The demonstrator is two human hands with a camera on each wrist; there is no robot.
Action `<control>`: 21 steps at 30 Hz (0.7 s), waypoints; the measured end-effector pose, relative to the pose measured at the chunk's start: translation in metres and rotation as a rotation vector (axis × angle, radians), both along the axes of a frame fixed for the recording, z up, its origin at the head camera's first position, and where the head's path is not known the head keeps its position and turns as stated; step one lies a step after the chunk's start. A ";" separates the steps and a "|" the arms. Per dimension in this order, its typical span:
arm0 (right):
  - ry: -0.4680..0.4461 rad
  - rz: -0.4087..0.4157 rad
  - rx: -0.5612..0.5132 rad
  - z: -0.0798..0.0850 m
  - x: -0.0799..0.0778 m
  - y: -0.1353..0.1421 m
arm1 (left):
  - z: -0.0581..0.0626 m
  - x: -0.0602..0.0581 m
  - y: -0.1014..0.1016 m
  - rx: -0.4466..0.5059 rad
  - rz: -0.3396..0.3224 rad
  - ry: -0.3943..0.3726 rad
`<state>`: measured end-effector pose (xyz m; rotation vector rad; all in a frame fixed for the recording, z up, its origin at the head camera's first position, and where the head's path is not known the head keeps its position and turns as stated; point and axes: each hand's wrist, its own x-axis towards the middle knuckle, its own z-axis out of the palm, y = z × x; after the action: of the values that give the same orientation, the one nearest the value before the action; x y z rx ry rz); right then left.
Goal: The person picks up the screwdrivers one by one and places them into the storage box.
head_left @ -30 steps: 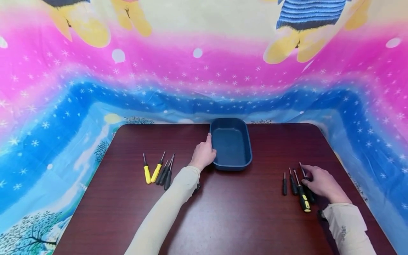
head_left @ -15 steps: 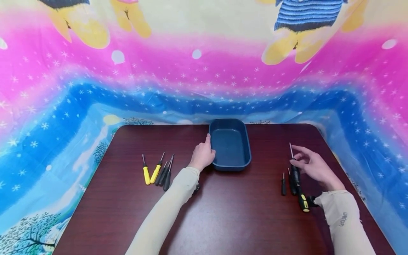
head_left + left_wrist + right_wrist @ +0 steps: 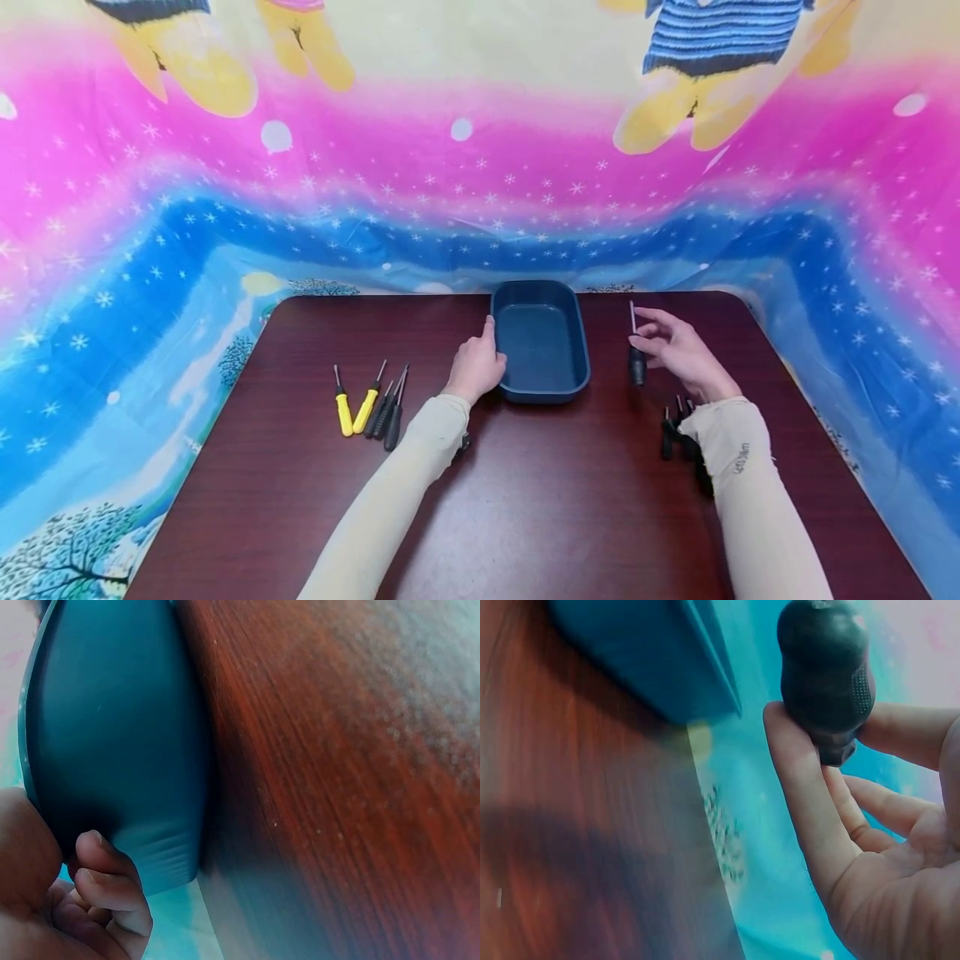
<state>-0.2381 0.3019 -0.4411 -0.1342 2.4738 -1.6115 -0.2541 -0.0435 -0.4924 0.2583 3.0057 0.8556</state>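
The black-handled screwdriver (image 3: 637, 354) was held upright in mid-air, right of frame centre in the head view, shaft up and handle down, just beside the right side of the tray. The right hand (image 3: 678, 350) pinched it between thumb and fingers, clamped on the upper handle; the right wrist view showed the butt of the handle (image 3: 826, 671) at upper right, fingers curled round it. The tip was too thin to make out.

The blue tray (image 3: 542, 343) sat at centre frame, near the table's far edge. The left hand (image 3: 476, 367) rested against its left wall, fingers lying along the rim; in the left wrist view the lower fingers (image 3: 105, 889) were curled beside the tray wall (image 3: 112, 750), at lower left. Whether they actually gripped the rim could not be told.

Below the right hand, a few dark screwdrivers (image 3: 667, 433) lay on the table (image 3: 540, 500), partly hidden behind the right sleeve (image 3: 738, 475); their count was unclear. At left of centre lay a row of screwdrivers (image 3: 367, 404), two yellow-handled, the rest dark. A bright patterned cloth (image 3: 480, 192) filled the upper frame.
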 end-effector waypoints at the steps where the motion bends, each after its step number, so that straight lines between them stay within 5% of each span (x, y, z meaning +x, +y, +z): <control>1: -0.008 -0.002 -0.006 0.000 -0.003 -0.005 | -0.001 0.000 0.000 0.000 0.000 0.000; 21: -0.091 0.067 -0.060 0.012 -0.057 -0.093 | 0.000 0.000 0.001 0.004 0.012 0.011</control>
<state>-0.2951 0.2089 -0.4288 -0.1469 2.3293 -1.6281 -0.2544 -0.0427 -0.4922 0.2461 3.0186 0.8643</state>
